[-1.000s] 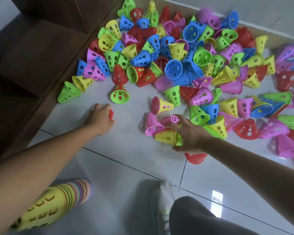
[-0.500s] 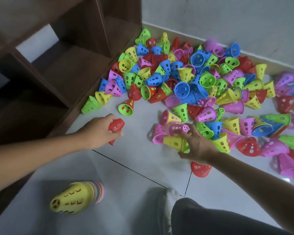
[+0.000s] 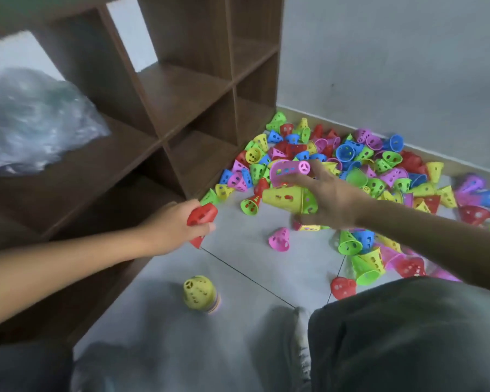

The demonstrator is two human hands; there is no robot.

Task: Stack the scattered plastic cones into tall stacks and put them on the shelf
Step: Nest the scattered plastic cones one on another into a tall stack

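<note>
Red cone (image 3: 201,219) in left hand (image 3: 173,224) (one); right hand (image 3: 331,199) grips two.

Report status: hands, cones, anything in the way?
Left hand grips red cone. Right hand holds pink cone and yellow cone. Started stack on floor, shelf unobstructed.

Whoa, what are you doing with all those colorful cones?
A person is gathering cones from the pile on the floor. The left hand holds a red cone, and the right hand holds a pink cone and a yellow cone. A started stack stands by the shelf, which holds no cones yet.
</note>
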